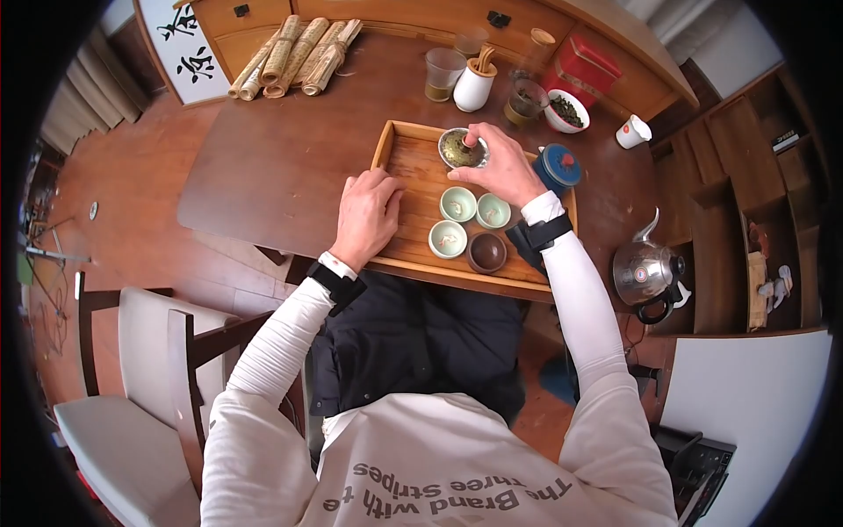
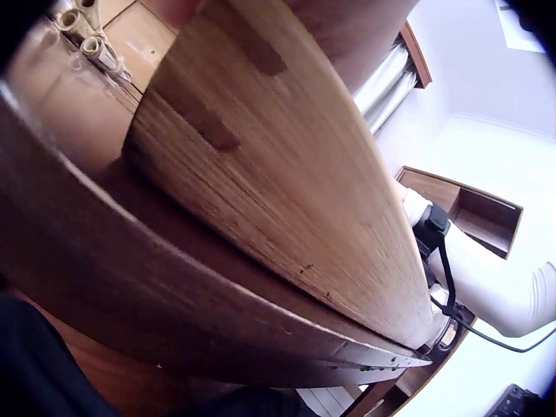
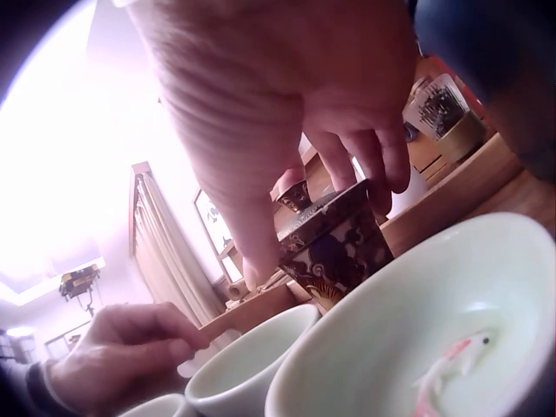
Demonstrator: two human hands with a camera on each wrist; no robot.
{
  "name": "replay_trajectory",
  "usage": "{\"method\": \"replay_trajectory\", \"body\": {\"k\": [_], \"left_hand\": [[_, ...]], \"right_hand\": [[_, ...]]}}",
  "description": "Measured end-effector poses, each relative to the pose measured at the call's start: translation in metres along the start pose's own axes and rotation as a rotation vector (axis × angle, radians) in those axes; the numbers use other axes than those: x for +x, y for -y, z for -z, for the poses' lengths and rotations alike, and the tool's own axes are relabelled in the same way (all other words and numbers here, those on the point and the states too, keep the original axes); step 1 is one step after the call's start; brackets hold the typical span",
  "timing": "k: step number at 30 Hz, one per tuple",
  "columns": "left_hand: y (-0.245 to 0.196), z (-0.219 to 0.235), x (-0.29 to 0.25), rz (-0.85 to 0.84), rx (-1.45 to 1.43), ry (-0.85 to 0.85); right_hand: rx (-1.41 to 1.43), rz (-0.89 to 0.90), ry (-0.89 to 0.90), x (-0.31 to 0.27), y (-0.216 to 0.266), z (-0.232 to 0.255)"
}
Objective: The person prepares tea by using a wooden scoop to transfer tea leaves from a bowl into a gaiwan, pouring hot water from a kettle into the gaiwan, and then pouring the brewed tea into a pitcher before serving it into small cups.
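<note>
My right hand [image 1: 499, 162] grips a dark, gold-patterned lidded tea bowl [image 1: 461, 149] near the back of a wooden tray [image 1: 408, 162]. Thumb and fingers span its rim, and one finger presses the lid knob [image 3: 295, 196]. On the tray's left side rests my left hand [image 1: 364, 215], its fingers loosely bent over the wall; the left wrist view has the tray's outer side [image 2: 278, 174] filling the middle. Pale green cups [image 1: 457, 205] stand near my right wrist, one with a fish figure [image 3: 456, 360] inside. Beside them is a brown cup [image 1: 486, 253].
A blue lidded canister [image 1: 558, 167] stands at the tray's right edge. Behind are a white tool holder [image 1: 475, 90], a glass [image 1: 443, 75], a bowl of tea leaves [image 1: 566, 111] and a red box [image 1: 584, 66]. Rolled bamboo slips [image 1: 294, 57] lie back left; a steel kettle [image 1: 644, 270] stands right.
</note>
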State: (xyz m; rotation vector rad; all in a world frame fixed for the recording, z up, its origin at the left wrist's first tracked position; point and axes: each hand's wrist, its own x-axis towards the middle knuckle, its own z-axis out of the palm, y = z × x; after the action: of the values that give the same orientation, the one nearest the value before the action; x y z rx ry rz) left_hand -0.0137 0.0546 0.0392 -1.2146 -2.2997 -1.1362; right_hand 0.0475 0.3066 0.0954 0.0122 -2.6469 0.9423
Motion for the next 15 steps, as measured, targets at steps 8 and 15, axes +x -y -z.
{"method": "replay_trajectory", "body": {"k": [8,15], "left_hand": [[-0.0043,0.0005,0.0015,-0.03,0.057,-0.028],[0.0003,-0.0026,-0.0008,-0.022,0.071,0.004]], "right_hand": [[-0.119,0.019,0.049,0.0056,0.0005,0.0051],[-0.208,0.074,-0.018,-0.0004,0.0092,0.0102]]}}
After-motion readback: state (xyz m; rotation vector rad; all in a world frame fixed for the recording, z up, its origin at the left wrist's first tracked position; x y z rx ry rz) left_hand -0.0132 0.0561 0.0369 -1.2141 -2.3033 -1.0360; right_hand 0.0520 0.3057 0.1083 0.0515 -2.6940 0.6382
